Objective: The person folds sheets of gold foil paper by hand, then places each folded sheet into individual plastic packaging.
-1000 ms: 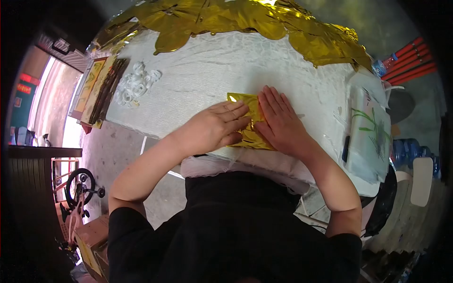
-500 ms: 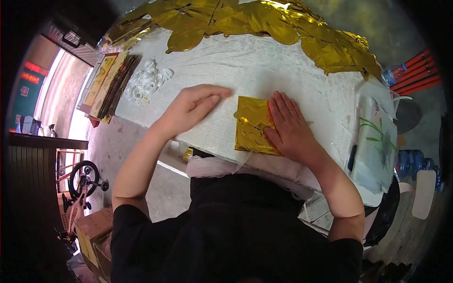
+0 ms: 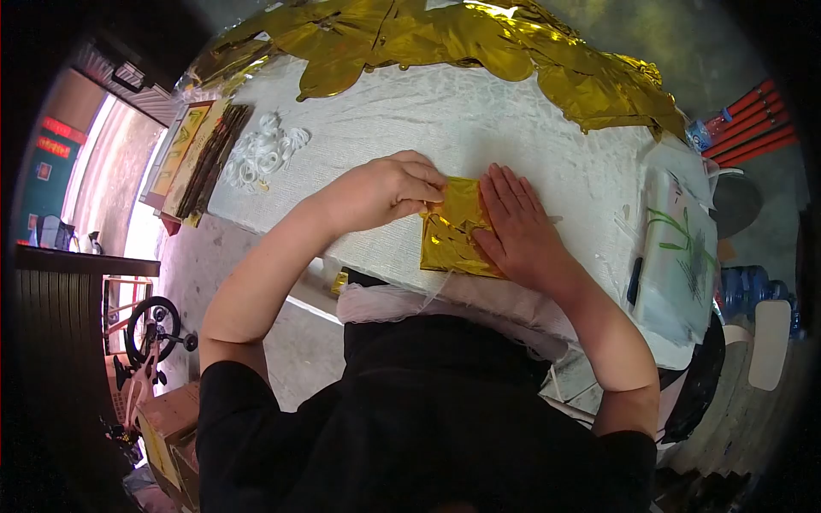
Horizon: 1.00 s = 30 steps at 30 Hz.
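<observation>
A folded gold foil sheet [image 3: 453, 241] lies on the white-covered table [image 3: 385, 128] close to my body. My right hand [image 3: 520, 227] rests flat on its right part, fingers stretched out. At the foil's upper left edge, my left hand [image 3: 398, 190] has its fingers pressed together on the corner. The fingertips cover that bit of foil. Large gold foil pieces [image 3: 410, 34] spread along the table's far edge.
Rolls of white ribbon [image 3: 261, 154] and a stack of flat packs [image 3: 192, 158] sit at the left. A clear plastic package [image 3: 676, 248] and a dark pen-like object [image 3: 634, 280] lie at the right, near a plastic bottle [image 3: 699, 135].
My left hand has moved right onto the foil's upper left corner and its fingers have closed there. My right hand stays flat on the foil.
</observation>
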Motion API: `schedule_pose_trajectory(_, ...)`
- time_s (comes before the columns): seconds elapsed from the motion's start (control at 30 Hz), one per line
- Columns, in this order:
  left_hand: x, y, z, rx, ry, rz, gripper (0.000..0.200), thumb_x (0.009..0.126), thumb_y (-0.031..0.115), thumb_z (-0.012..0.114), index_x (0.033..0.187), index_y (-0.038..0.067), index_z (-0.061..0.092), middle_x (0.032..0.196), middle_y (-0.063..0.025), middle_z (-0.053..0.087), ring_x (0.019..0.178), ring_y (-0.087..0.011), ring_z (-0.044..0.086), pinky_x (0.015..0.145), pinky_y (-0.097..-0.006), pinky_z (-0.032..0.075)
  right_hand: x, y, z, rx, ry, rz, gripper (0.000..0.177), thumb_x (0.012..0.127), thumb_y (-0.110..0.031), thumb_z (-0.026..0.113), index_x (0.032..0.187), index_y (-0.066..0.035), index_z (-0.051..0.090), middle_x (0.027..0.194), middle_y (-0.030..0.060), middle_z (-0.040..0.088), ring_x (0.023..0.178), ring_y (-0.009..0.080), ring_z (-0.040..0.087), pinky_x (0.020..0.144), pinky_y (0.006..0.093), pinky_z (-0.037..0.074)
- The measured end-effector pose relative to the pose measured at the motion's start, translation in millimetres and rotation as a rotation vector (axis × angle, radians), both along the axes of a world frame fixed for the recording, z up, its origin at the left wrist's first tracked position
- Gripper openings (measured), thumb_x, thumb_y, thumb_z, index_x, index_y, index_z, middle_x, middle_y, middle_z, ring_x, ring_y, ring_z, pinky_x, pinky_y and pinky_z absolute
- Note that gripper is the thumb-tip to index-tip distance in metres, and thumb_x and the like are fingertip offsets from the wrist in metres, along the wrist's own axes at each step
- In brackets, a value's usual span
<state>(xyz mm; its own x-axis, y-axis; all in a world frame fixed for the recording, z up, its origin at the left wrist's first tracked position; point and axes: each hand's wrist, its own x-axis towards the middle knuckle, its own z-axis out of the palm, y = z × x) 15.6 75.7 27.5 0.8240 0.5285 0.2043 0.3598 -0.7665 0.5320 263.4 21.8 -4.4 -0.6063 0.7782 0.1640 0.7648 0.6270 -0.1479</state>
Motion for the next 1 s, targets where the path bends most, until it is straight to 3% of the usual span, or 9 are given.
schedule_pose_trajectory(0.13, 2.3, 8.9, 3.3, 0.047, 0.065, -0.047, 0.025, 0.07, 0.001, 0.066, 0.095, 0.002, 0.065, 0.108, -0.0101, 0.061, 0.104, -0.0296, 0.053, 0.087, -0.0372, 0.046, -0.1, -0.3, 0.7, 0.012, -0.01, -0.004, 0.06, 0.09, -0.032, 0.045, 0.134, 0.006, 0.029, 0.142, 0.0235, 0.025, 0.133, 0.0336, 0.022, 0.11, 0.0429, 0.013)
schedule_pose_trajectory(0.2, 5.4, 11.9, 2.8, 0.094, 0.031, -0.09, 0.013, 0.072, 0.005, 0.065, 0.085, 0.003, 0.065, 0.097, -0.0065, 0.063, 0.096, -0.0255, 0.055, 0.081, -0.0337, 0.047, -0.5, -0.4, 1.2, 0.007, -0.007, -0.009, 0.06, 0.09, -0.032, 0.044, 0.134, 0.006, 0.029, 0.141, 0.0235, 0.025, 0.133, 0.0335, 0.022, 0.11, 0.0429, 0.014)
schedule_pose_trajectory(0.63, 8.4, 14.3, 6.5, -0.003, -0.035, -0.034, 0.012, 0.072, 0.003, 0.064, 0.084, 0.002, 0.061, 0.094, -0.0089, 0.06, 0.09, -0.0274, 0.056, 0.077, -0.035, 0.047, 0.0, -1.0, -0.4, 0.008, 0.024, -0.019, 0.061, 0.09, -0.033, 0.044, 0.134, 0.006, 0.028, 0.141, 0.0237, 0.026, 0.133, 0.0336, 0.022, 0.11, 0.043, 0.014)
schedule_pose_trajectory(0.73, 10.1, 12.5, 6.1, 0.088, 0.007, -0.026, 0.013, 0.071, 0.003, 0.065, 0.083, 0.003, 0.061, 0.091, -0.0081, 0.06, 0.089, -0.0263, 0.056, 0.076, -0.0341, 0.048, -0.6, -2.0, 2.3, 0.003, 0.017, -0.022, 0.061, 0.09, -0.033, 0.044, 0.134, 0.006, 0.028, 0.141, 0.0237, 0.026, 0.133, 0.0336, 0.022, 0.11, 0.0429, 0.014)
schedule_pose_trajectory(0.8, 10.3, 13.1, 5.6, 0.28, 0.07, -0.094, 0.015, 0.068, 0.003, 0.065, 0.083, 0.004, 0.062, 0.089, -0.007, 0.06, 0.087, -0.0245, 0.056, 0.075, -0.0327, 0.048, -0.7, -2.2, 2.2, -0.001, 0.017, -0.021, 0.061, 0.09, -0.033, 0.044, 0.134, 0.006, 0.028, 0.141, 0.0238, 0.026, 0.133, 0.0336, 0.022, 0.11, 0.0429, 0.014)
schedule_pose_trajectory(1.0, 11.5, 10.3, 1.5, 0.443, 0.002, -0.063, 0.012, 0.068, 0.006, 0.065, 0.08, 0.006, 0.062, 0.083, -0.0053, 0.058, 0.083, -0.0228, 0.055, 0.072, -0.0314, 0.049, -0.8, -1.6, 0.8, 0.012, 0.001, -0.03, 0.061, 0.091, -0.035, 0.042, 0.134, 0.006, 0.028, 0.141, 0.0239, 0.026, 0.133, 0.0334, 0.022, 0.111, 0.0425, 0.014)
